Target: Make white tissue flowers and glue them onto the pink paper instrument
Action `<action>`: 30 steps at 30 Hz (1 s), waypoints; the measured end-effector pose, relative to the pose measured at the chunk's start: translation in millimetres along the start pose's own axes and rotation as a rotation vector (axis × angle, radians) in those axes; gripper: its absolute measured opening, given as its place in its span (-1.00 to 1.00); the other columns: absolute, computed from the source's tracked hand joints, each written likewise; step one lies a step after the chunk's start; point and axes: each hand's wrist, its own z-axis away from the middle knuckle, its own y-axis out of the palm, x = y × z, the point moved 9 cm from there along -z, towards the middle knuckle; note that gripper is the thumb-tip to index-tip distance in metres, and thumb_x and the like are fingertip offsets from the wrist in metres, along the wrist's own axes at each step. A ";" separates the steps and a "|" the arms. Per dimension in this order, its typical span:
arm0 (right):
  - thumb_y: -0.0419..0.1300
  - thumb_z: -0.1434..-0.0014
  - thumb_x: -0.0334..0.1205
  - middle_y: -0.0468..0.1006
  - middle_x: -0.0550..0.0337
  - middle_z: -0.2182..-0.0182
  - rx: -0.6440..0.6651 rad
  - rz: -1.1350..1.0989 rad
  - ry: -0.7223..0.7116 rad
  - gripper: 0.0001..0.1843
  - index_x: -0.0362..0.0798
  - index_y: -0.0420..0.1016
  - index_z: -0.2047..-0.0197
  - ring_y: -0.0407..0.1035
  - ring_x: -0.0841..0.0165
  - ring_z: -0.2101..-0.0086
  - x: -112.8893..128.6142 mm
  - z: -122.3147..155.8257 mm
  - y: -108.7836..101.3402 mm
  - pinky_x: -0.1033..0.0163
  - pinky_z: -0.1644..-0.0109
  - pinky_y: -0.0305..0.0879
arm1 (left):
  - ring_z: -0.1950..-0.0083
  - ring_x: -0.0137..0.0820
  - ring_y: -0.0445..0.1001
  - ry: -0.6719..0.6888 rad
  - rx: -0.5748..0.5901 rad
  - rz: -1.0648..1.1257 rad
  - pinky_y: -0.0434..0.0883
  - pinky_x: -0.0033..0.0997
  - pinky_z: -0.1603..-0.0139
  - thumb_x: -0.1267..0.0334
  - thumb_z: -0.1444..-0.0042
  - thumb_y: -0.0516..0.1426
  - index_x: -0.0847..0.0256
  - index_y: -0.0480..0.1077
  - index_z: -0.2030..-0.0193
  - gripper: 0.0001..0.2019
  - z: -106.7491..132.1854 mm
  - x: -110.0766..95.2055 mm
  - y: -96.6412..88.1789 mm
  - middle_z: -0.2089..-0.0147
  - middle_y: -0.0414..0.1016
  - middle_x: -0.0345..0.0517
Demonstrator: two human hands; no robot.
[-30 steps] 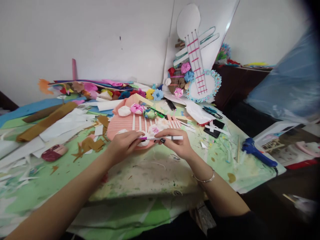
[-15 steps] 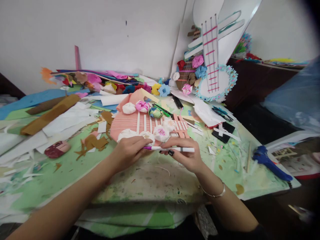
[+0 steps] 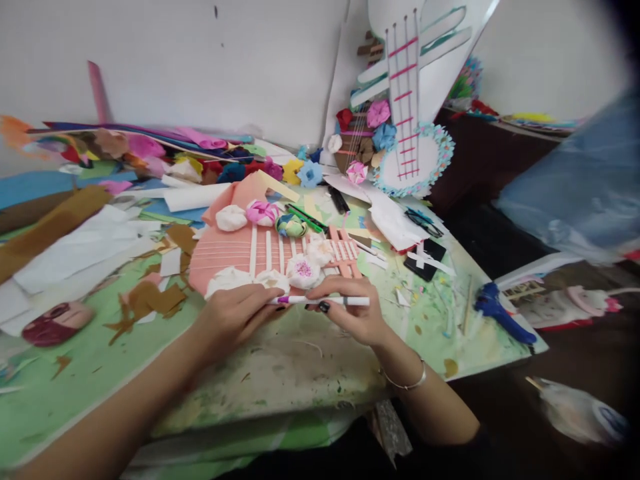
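Observation:
A white and purple felt-tip marker [image 3: 355, 301] lies level between my two hands, just in front of a pink paper guitar. My right hand [image 3: 350, 310] is closed round its right part, thumb below and fingers above. My left hand [image 3: 237, 313] pinches its left end by the purple band; the very tip is hidden behind those fingers. Behind my hands, the pink guitar [image 3: 223, 252] carries white strips, strings and crepe-paper flowers. One white flower [image 3: 304, 268] has purple dots at its centre.
Brown paper scraps [image 3: 150, 300] and a painted stone [image 3: 56, 323] lie left. A blue glue gun [image 3: 503, 313] rests near the right edge, by a black phone [image 3: 425, 260]. A white paper guitar [image 3: 407, 100] leans on the wall behind coloured paper flowers.
The view has turned to the right, so the table things sit further left in the picture. Both hands keep hold of the marker; more of its left end shows beside the left fingers.

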 end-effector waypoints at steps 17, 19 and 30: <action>0.16 -0.22 -0.20 0.67 -0.02 0.34 -0.087 -0.037 0.136 -0.77 -0.13 0.58 0.19 0.55 0.37 0.34 -26.0 9.0 4.2 0.24 0.25 0.50 | 0.35 -0.31 0.53 0.008 -0.050 -0.035 0.42 -0.39 0.37 0.40 -0.29 0.05 0.38 0.36 0.01 -0.82 3.7 -9.8 4.8 0.29 0.54 0.07; 0.19 -0.21 -0.22 0.67 -0.04 0.33 -0.147 -0.123 0.142 -0.79 -0.14 0.59 0.18 0.54 0.37 0.38 -26.2 9.2 0.2 0.26 0.29 0.50 | 0.27 -0.30 0.54 -0.021 -0.066 -0.030 0.44 -0.37 0.27 0.44 -0.27 0.07 0.38 0.37 0.00 -0.81 1.3 -9.3 4.1 0.24 0.55 0.09; 0.11 -0.29 -0.15 0.56 0.20 0.63 -0.342 -0.083 0.099 -0.75 -0.11 0.54 0.24 0.44 0.43 0.60 -21.5 12.1 -16.4 0.31 0.49 0.42 | 0.31 -0.34 0.55 0.018 0.037 -0.062 0.41 -0.40 0.38 0.35 -0.30 0.08 0.36 0.36 -0.05 -0.77 -25.6 -8.8 22.4 0.27 0.57 0.00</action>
